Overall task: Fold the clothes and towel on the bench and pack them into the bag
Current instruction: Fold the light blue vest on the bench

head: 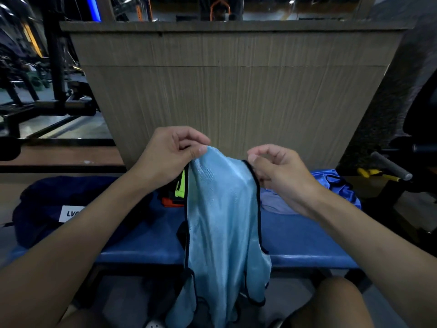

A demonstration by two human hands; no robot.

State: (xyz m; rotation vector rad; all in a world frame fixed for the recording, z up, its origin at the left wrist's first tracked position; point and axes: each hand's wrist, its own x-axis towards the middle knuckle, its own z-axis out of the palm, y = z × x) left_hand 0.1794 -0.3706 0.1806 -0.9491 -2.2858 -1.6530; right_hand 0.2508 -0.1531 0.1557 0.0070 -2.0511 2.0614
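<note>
Hands: both are raised over the bench with fingers curled in, sharing one garment between them
Left hand (pixel 172 157): thumb and forefinger are closed narrowly in a pinch on one top corner of a pale blue shiny sleeveless vest with black trim (pixel 220 221); the other fingers are tucked towards the palm
Right hand (pixel 279 171): fingers are curled, and the thumb tip and forefinger meet on the black-edged strap at the vest's other top corner
Vest: it hangs from the two pinches with its top spanning the gap between the hands; the body falls in front of the bench edge and down between the person's knees, and the lowest part runs out of frame
Bench: a long blue padded bench (pixel 302 235) runs left to right, set against a ribbed brown wooden panel (pixel 236 91)
Bag: a dark navy soft fabric bag (pixel 47 204) lies at the bench's left end, partly behind the left forearm
Writing: a white rectangular label (pixel 71 213) on the bag shows black letters "LV" and part of a round third letter; the forearm hides the rest
Other clothes: a neon yellow-green cloth (pixel 180 185) and an orange cloth (pixel 171 202) lie behind the vest, below the left hand; a pale lilac cloth (pixel 276 204) and a royal blue shiny garment (pixel 338 185) lie towards the bench's right end, beyond the right hand
Surroundings: a black gym machine frame (pixel 54 67) stands at far left and a grey foam-covered bar (pixel 390 166) at right
</note>
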